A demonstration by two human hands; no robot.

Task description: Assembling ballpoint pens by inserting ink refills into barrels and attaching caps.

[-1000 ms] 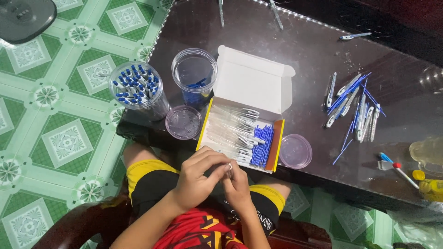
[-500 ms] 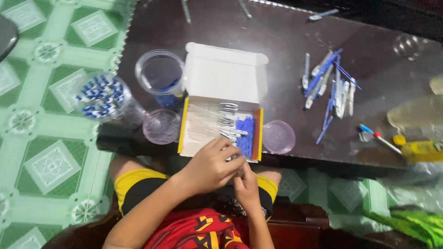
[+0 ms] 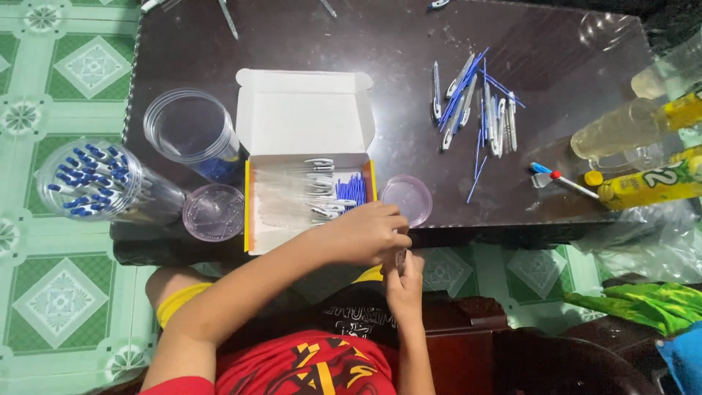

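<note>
Both hands have slid from the box edge toward 5 o'clock | pen barrel [image 3: 401, 260] upright, pinched between left hand [image 3: 365, 234] and right hand [image 3: 404, 287], just off the table [image 3: 307, 36] front edge | open pen box [image 3: 307, 197] at 10 o'clock, left hand nearer.

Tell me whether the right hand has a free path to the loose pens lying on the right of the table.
Probably yes: the right hand sits below the table edge, and only bare dark table lies before the loose pens.
</note>
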